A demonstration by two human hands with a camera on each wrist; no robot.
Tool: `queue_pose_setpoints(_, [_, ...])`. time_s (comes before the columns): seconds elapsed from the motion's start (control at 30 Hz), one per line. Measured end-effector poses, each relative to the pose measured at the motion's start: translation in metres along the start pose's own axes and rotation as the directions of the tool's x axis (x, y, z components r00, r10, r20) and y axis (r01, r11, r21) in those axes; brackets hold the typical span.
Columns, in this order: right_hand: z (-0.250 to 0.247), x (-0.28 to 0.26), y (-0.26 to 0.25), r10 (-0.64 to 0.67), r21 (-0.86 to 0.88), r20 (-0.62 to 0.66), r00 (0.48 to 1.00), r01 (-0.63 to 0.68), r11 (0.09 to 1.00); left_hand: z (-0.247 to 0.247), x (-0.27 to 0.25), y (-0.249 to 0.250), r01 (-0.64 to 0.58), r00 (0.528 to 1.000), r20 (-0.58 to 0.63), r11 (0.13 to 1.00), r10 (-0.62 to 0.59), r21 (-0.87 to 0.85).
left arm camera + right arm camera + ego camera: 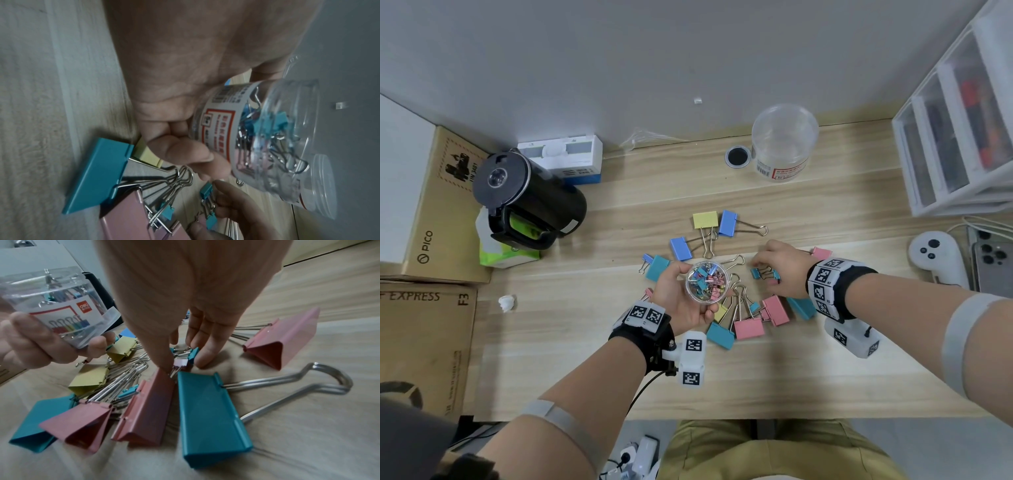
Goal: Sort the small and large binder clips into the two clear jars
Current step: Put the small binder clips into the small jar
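1. While the left hand [681,301] grips the small jar [707,282], already well filled with small clips, the right hand [779,265] pinches teal small clips [765,274] on the worktop [825,377].
2. The large clips [748,327] lie unsorted; the big jar [784,142] stands empty behind.

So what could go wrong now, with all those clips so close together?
Two things, maybe. The right hand pinches several small clips at once, so one might slip out and drop among the large clips. The left hand holds the small jar in the air, already quite full; tipped, it might spill. The big jar stands far back.
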State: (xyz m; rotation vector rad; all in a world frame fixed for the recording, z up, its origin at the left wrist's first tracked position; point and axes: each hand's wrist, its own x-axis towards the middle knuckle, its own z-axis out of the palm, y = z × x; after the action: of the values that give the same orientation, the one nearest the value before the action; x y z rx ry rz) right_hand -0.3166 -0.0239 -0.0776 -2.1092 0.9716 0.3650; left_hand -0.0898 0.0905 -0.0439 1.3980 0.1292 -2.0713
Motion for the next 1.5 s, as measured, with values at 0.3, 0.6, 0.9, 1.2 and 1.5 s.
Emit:
queue_pose_setpoints(0.3, [0.004, 0.004, -0.002, -0.01, 0.046, -0.11, 0.994, 0.015, 0.999, 0.001, -0.004, 0.001, -0.009, 1.0, 0.004, 1.0, 0.009, 0.005])
queue_pose_setpoints(0.6, [0.007, 0.006, -0.005, -0.025, -0.022, -0.059, 0.998, 0.024, 0.999, 0.001, -0.004, -0.002, 0.007, 1.0, 0.003, 1.0, -0.007, 0.003])
queue_pose_setpoints(0.9, [0.007, 0.007, -0.007, -0.013, -0.024, -0.114, 0.993, 0.011, 1.0, 0.001, -0.005, -0.001, 0.014, 1.0, -0.004, 1.0, -0.014, 0.009])
queue_pose_setpoints(1.2, [0.005, 0.004, -0.009, -0.063, -0.086, -0.067, 0.996, 0.057, 0.995, 0.003, -0.004, -0.001, 0.016, 1.0, -0.008, 1.0, -0.016, 0.017])
queue_pose_setpoints(1.5, [-0.001, 0.003, -0.014, -0.09, -0.11, -0.045, 0.995, 0.085, 0.99, 0.005, -0.004, -0.001, 0.009, 1.0, -0.017, 1.0, -0.009, 0.018])
